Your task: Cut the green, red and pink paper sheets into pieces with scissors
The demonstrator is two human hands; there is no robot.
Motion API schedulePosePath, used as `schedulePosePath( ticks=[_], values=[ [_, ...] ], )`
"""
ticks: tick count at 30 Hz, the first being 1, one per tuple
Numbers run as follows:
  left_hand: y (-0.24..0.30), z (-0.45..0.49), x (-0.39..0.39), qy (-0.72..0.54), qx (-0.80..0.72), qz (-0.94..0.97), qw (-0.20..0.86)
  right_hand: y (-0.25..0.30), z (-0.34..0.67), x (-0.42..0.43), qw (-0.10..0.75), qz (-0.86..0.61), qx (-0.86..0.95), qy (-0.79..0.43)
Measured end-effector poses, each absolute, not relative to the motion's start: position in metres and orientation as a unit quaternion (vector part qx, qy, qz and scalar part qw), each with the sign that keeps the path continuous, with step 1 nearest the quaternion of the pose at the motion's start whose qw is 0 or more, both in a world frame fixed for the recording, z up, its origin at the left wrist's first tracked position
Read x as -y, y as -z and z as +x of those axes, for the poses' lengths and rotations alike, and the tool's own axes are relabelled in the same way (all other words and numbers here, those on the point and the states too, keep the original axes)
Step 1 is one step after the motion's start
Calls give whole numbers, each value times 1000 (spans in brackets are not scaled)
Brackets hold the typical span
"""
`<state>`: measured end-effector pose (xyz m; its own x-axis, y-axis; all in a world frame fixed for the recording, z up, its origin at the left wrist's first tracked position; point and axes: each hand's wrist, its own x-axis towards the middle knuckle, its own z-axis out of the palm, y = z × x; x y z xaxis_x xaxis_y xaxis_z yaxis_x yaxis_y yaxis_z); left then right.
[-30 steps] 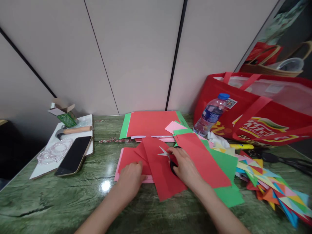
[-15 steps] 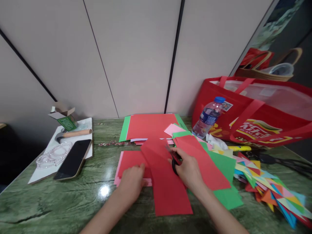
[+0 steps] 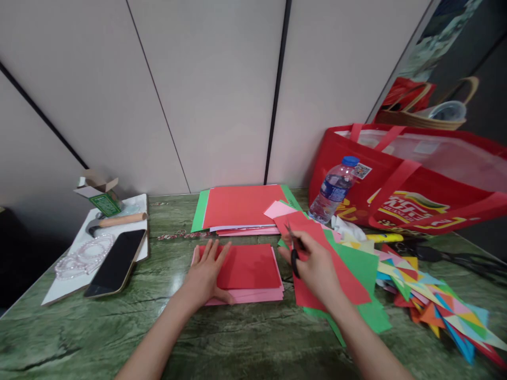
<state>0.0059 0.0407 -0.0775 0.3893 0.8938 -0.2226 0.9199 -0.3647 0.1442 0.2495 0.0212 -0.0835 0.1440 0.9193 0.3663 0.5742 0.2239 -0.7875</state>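
My left hand (image 3: pixel 203 275) lies with fingers spread on the left end of a low stack of red paper (image 3: pixel 251 266). Pink sheets (image 3: pixel 257 295) stick out beneath its near edge. In my right hand (image 3: pixel 317 266) is a pair of scissors (image 3: pixel 293 250) with black handles, the blades pointing away from me. That hand is over the long red sheets (image 3: pixel 340 282) at the right, which partly cover green paper (image 3: pixel 361 264). Whether its fingers also touch the red sheets I cannot tell.
Behind lies a larger stack of red and green sheets (image 3: pixel 241 206). Right are a water bottle (image 3: pixel 333 191), a red bag (image 3: pixel 428 179) and folded paper pieces (image 3: pixel 439 303). Left, a phone (image 3: pixel 115 263), hammer (image 3: pixel 122 219), beads (image 3: pixel 85 256) and small box (image 3: pixel 103 198) rest on a white board (image 3: pixel 55 287).
The long red sheet that lay across the middle has gone right onto the other red sheets, uncovering the small stack. My left hand has opened flat on that stack; my right hand still holds the scissors.
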Motion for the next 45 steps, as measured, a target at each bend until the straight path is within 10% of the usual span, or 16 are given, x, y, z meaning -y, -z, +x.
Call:
schedulePosePath(
  ticks=[26,36,45],
  values=[
    [47,5,-30,-46,-553,824,115,101,233,-25,653,-535,437,-310],
    [31,19,-17,-378,-495,572,534,80,212,-8,608,-457,453,-465],
    [41,20,-19,-419,-461,437,649,83,211,-9,629,-437,363,-532]
  ],
)
